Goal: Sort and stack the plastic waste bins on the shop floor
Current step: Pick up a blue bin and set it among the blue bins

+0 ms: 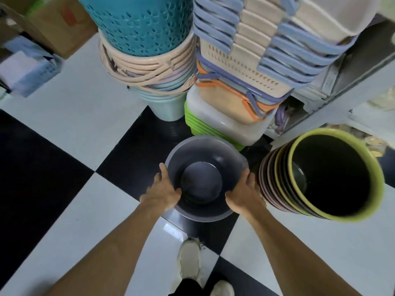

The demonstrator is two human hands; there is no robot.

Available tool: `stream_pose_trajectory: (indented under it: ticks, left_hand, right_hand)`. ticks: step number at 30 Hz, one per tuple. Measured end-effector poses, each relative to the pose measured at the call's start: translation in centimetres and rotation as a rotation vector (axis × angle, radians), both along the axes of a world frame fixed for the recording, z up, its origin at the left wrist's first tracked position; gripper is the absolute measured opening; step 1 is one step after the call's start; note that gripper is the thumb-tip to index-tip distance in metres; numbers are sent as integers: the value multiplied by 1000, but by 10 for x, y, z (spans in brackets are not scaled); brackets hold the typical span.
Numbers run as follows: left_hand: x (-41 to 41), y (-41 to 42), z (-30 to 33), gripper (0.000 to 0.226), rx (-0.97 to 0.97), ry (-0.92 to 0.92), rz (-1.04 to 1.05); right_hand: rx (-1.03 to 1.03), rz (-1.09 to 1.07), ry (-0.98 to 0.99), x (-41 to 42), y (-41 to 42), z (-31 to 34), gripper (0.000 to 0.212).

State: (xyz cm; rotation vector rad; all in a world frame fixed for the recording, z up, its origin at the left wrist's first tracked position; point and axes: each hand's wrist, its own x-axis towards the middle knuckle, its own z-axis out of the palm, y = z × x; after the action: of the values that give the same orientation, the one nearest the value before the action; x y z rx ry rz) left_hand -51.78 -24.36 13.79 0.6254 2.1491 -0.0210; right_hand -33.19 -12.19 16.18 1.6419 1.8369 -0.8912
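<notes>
A round grey plastic bin (203, 152) stands upright in the middle of the view, over a black floor tile. My left hand (163, 192) grips its left rim, and my right hand (245, 194) grips its right rim. Just to the right leans a tall nested stack of bins (280, 186), its top one with a green rim (333, 133) and a dark inside. My right hand is close beside this stack.
Behind the grey bin rise stacks of teal and pink baskets (136, 24), beige baskets with blue handles (256, 43) and green-lidded boxes (192, 122). Cardboard boxes (57, 20) sit at the far left. The floor is black and white tile (74, 107). My shoes (189, 259) are below.
</notes>
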Motion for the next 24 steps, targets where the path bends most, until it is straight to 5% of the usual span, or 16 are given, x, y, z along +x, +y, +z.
stream_pose_trajectory:
  ticks: [3,10,24]
  left_hand:
    - [0,-7,13,96,-37,112,-82]
    - [45,-92,33,96,72,326,-202]
    - [106,-349,45,92,-109,405,-56]
  right_hand:
    - [88,157,-69,-1,-13,10,85]
    - [321,422,161,22,-79,19,72]
    - [275,737,284,38,-263,19,72]
